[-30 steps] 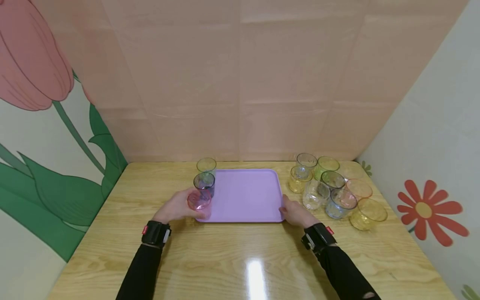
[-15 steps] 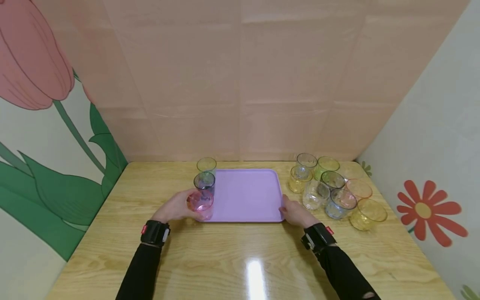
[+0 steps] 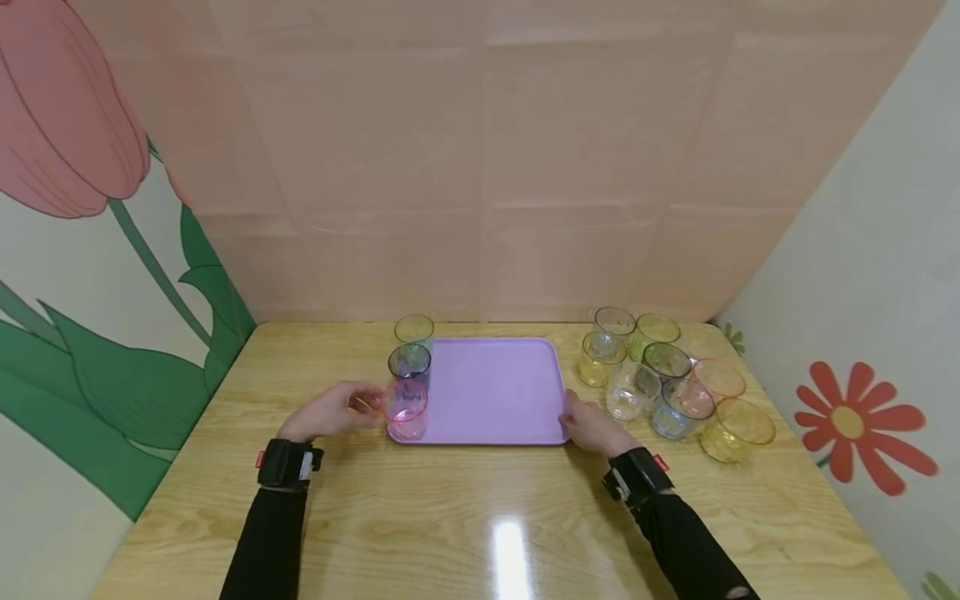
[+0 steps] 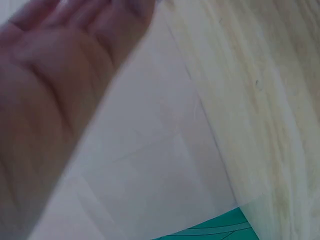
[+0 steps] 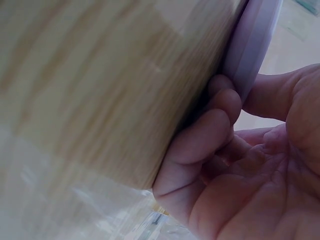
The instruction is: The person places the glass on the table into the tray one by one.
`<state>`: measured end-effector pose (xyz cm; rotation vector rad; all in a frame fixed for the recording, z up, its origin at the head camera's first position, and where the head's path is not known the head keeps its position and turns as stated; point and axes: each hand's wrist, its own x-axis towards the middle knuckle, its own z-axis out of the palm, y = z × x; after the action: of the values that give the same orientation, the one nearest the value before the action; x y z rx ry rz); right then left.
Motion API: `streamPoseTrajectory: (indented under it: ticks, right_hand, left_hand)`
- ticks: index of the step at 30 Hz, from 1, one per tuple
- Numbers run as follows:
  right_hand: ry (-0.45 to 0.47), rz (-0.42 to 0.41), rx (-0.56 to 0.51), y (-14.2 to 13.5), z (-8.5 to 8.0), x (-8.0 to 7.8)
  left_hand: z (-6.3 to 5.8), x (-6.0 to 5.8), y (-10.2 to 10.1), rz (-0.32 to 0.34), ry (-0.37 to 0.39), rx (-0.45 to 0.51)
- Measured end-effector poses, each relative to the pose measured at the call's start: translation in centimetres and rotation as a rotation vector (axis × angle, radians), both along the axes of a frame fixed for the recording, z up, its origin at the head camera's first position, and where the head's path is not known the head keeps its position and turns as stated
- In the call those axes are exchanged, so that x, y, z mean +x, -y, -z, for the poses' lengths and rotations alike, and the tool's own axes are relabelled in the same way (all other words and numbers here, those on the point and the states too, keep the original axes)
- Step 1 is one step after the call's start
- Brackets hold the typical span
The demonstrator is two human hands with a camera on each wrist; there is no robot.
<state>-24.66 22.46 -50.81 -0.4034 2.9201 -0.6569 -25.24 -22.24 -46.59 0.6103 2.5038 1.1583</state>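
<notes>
A pink glass (image 3: 406,414) stands upright on the near left corner of the purple tray (image 3: 497,392). Behind it, along the tray's left side, come a dark bluish glass (image 3: 409,369) and a pale green glass (image 3: 414,333). My left hand (image 3: 335,410) is just left of the pink glass, its fingers loosely bent and holding nothing. In the left wrist view its palm (image 4: 60,80) shows, blurred. At the tray's near right corner, my right hand (image 3: 594,423) pinches the rim. The right wrist view shows its fingers (image 5: 200,137) curled at the tray edge, thumb on the other face.
Several coloured glasses stand close together right of the tray, among them a clear glass (image 3: 632,392), a blue glass (image 3: 681,408) and a yellow glass (image 3: 737,429). The wooden table (image 3: 420,517) meets a pinkish covering (image 3: 480,167) at its back edge.
My left hand has let go of the pink glass and drawn back to the left. The glass shifted slightly right and now stands on the tray's corner. My right hand stays in place.
</notes>
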Motion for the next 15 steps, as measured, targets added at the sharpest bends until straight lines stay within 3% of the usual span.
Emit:
streamPoseTrajectory:
  ticks: [5,15]
  right_hand:
    - [-0.014,-0.002,-0.004,-0.1,0.0,-0.1]
    - [0.002,0.004,-0.004,-0.1,0.2,-0.2]
  left_hand:
    - [0.8,-0.4,-0.9,-0.146,-0.072,-0.063]
    - [1.5,-1.0,-2.7,-0.282,-0.04,-0.029]
